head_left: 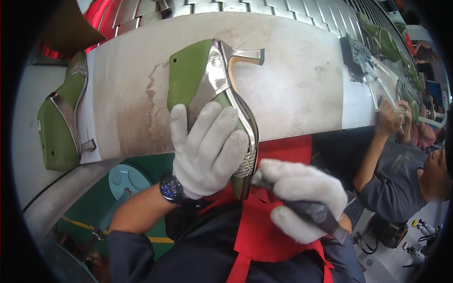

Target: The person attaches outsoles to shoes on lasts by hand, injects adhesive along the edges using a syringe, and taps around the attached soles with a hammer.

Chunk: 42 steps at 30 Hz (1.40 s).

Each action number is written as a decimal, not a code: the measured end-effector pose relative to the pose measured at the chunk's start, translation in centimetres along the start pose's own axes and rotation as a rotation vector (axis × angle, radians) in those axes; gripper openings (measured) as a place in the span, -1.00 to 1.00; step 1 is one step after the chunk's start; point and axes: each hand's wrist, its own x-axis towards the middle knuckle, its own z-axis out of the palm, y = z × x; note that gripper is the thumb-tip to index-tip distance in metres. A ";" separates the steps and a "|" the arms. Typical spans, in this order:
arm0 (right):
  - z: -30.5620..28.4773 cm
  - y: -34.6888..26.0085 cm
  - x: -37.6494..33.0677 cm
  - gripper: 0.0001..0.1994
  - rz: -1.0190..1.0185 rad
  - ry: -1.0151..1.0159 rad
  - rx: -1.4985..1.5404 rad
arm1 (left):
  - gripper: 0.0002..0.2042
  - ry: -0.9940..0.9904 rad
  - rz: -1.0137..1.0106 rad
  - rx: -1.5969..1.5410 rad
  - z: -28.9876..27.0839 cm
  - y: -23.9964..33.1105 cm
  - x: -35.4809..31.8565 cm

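A high-heeled shoe (216, 75) in shiny silver lies on its side on the worktable, its toe toward me. A green shoe last (188, 68) fills it, and a band of glittering stones (245, 166) crosses the front. My gloved left hand (205, 151) lies over the shoe's side, fingers together, gripping it. In my gloved right hand (306, 195) is a dark, flat, bar-shaped tool (315, 212), its kind unclear. One end of it reaches close to the shoe's toe; I cannot tell whether they touch.
The stained pale worktable (302, 80) curves ahead, with a slatted metal conveyor (264, 10) beyond. Another shoe on a green last (63, 122) stands at left. At right are a dark block (353, 54), clear syringe-like tubes (370, 78) and a co-worker (401, 174) with raised hands.
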 end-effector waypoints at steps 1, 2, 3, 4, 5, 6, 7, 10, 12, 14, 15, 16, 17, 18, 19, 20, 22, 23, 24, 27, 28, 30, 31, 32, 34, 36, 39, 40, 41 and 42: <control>-0.3 0.2 -0.1 -0.63 -0.020 0.056 -0.060 | -0.53 0.011 0.013 0.041 0.2 0.0 -0.2; -0.2 0.3 0.2 -0.62 -0.001 0.077 -0.071 | -0.54 0.019 0.015 0.047 0.4 0.0 -0.3; -0.2 0.3 0.7 -0.61 0.019 0.098 -0.081 | -0.54 0.022 0.018 0.037 0.4 0.1 -0.2; -0.4 0.0 1.1 -0.61 0.024 0.095 -0.079 | -0.54 0.002 0.000 0.031 0.1 0.4 -0.2; -0.7 -0.5 1.5 -0.63 0.047 0.043 -0.120 | -0.54 -0.018 -0.019 0.024 0.0 0.5 -0.1; -1.0 -1.0 2.0 -0.65 0.070 -0.010 -0.161 | -0.62 0.024 -0.020 0.024 0.4 0.4 0.0; -1.2 -1.4 2.5 -0.65 0.079 -0.013 -0.161 | -0.62 0.021 -0.029 0.020 0.2 0.4 0.2; -1.7 -1.9 3.7 -0.70 0.172 -0.062 -0.207 | -0.81 -0.109 -0.062 0.037 -0.3 0.6 0.7; -2.0 -1.9 4.3 -0.72 0.231 -0.017 -0.152 | -0.83 -0.025 -0.070 0.007 0.7 0.7 0.0; -2.6 -1.6 4.7 -0.72 0.245 -0.016 -0.109 | -0.85 0.059 -0.074 -0.031 1.0 0.7 -0.2; -3.0 -1.5 4.9 -0.72 0.251 -0.016 -0.064 | -0.84 0.053 -0.055 -0.036 0.9 0.6 -0.2; -3.4 -1.1 5.1 -0.72 0.279 -0.025 0.012 | -0.84 0.044 -0.039 -0.030 0.9 0.5 -0.3; -3.9 -0.7 5.4 -0.72 0.282 -0.031 0.019 | -0.84 0.039 -0.044 -0.024 0.9 0.4 -0.4; -4.4 -0.3 5.7 -0.72 0.282 -0.060 0.035 | -0.83 0.033 -0.023 -0.002 0.9 0.3 -0.5; -4.7 -0.2 6.1 -0.71 0.284 -0.085 0.042 | -0.83 0.032 -0.001 0.012 1.0 0.2 -0.4; -4.7 -0.2 6.3 -0.71 0.286 -0.085 0.042 | -0.83 0.031 -0.003 0.011 1.1 0.1 -0.3; -4.5 -0.2 7.0 -0.71 0.371 -0.015 0.085 | -0.81 0.041 0.021 0.013 1.1 0.0 -0.1; -4.6 -0.3 7.4 -0.70 0.412 0.018 0.109 | -0.81 0.039 0.018 0.019 1.3 0.0 -0.2; -4.9 -0.3 8.3 -0.68 0.417 -0.018 0.035 | -0.81 0.080 0.015 0.015 1.5 0.1 -0.3; -5.6 -1.0 10.1 -0.69 0.777 -0.005 -0.014 | -0.80 0.119 -0.003 0.015 1.9 0.4 -0.1; -6.2 -0.5 10.6 -0.68 0.790 -0.090 -0.052 | -0.79 0.113 -0.015 0.022 1.8 0.6 0.0; -5.5 -0.4 11.6 -0.67 0.771 -0.056 0.029 | -0.77 0.150 -0.034 0.022 2.3 0.8 0.1; -5.2 -0.1 12.1 -0.66 0.755 -0.022 0.113 | -0.76 0.183 -0.055 0.022 2.4 0.9 0.0; -5.0 0.4 12.3 -0.66 0.685 -0.050 0.186 | -0.65 0.132 -0.090 0.036 2.0 1.3 -0.2; -4.3 0.9 12.3 -0.67 0.607 -0.035 0.170 | -0.56 0.205 -0.099 0.075 3.0 1.5 -0.8; -4.3 1.7 12.2 -0.64 0.509 -0.034 0.104 | -0.40 0.157 -0.155 0.038 2.1 2.1 -1.1; -4.2 2.4 11.9 -0.61 0.499 -0.017 0.080 | -0.44 0.155 -0.135 0.043 2.1 2.0 -1.1; -4.0 2.8 11.9 -0.61 0.458 -0.005 0.165 | -0.44 0.143 -0.106 0.030 2.0 1.9 -1.3; -3.7 2.8 12.3 -0.61 0.459 -0.009 0.161 | -0.44 0.147 -0.110 0.031 2.1 1.8 -1.4; -3.5 2.7 12.9 -0.61 0.460 0.022 0.200 | -0.44 0.146 -0.103 0.035 2.2 1.8 -1.4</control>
